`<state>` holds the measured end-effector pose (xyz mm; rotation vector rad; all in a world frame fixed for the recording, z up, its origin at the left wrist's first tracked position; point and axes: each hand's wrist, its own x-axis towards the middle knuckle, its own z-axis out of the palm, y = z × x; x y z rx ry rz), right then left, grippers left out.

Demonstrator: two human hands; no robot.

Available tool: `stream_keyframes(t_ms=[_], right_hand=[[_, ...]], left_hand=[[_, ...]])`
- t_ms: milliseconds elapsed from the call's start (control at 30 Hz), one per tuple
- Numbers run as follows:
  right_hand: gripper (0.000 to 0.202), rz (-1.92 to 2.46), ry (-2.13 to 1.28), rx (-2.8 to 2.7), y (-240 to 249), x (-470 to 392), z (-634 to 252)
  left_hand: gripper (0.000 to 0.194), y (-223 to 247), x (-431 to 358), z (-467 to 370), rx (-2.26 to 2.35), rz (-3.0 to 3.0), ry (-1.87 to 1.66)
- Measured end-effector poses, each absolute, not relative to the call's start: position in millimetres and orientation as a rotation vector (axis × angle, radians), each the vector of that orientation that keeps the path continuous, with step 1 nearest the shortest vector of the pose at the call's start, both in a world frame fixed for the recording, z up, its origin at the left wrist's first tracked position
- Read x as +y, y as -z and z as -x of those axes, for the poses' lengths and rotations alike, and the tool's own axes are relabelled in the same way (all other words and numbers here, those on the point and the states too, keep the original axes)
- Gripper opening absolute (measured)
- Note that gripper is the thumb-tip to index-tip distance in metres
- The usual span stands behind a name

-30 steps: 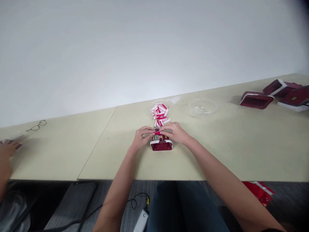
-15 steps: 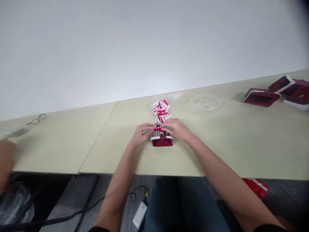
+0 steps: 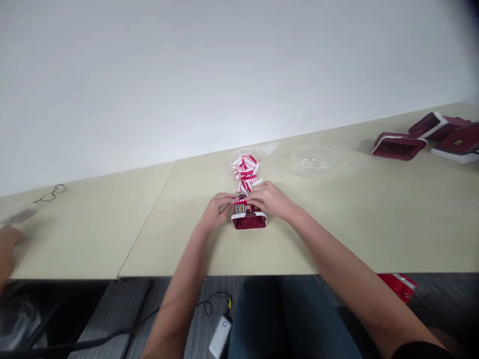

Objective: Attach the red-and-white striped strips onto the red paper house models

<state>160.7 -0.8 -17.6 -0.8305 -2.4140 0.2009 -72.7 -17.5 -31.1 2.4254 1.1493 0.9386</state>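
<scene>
A small dark-red toy house (image 3: 250, 221) with white trim and painted windows lies on its back on the table, its open end facing me. My left hand (image 3: 217, 211) is closed at its upper left edge, the fingertips pinching there. At the upper right my right hand (image 3: 272, 200) has its fingers closed on the same house and covers part of the windows. Just beyond my fingertips lie red-and-white striped pieces (image 3: 246, 185), and more of them fill a clear bowl (image 3: 259, 155).
A clear round bowl (image 3: 315, 160) stands to the right. Several dark-red houses (image 3: 398, 147) lie at the far right. Eyeglasses (image 3: 48, 196) rest at the left, near another person's hand (image 3: 8, 244). A cable (image 3: 108, 341) and a white power bank (image 3: 220, 337) are below the table edge.
The view has shifted slightly. My hands stay at the top of the house with little visible movement. At the left, the other person's hand has moved a little.
</scene>
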Motion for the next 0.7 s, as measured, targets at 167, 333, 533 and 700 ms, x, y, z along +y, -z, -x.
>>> stream_keyframes(t_ms=[167, 333, 533, 700], right_hand=[[0.016, 0.925, -0.27, -2.444, 13.7, -3.6, -161.2], [0.025, 1.053, -0.187, -2.534, 2.7, -15.4, -163.8], [0.048, 1.109, -0.253, -2.555, -3.9, -23.2, -164.5], [0.053, 1.132, -0.284, -2.429, 3.6, -34.4, -175.3]], left_hand=[[0.04, 31.4, -15.8, 73.1, 1.139, -2.451, -0.883], [0.048, 26.4, -23.6, 72.8, 1.152, -2.37, -0.805], [0.071, 16.3, -49.4, 47.9, 1.43, -2.335, -0.727], [0.074, 12.7, -68.8, 40.7, 1.891, -2.363, -0.513]])
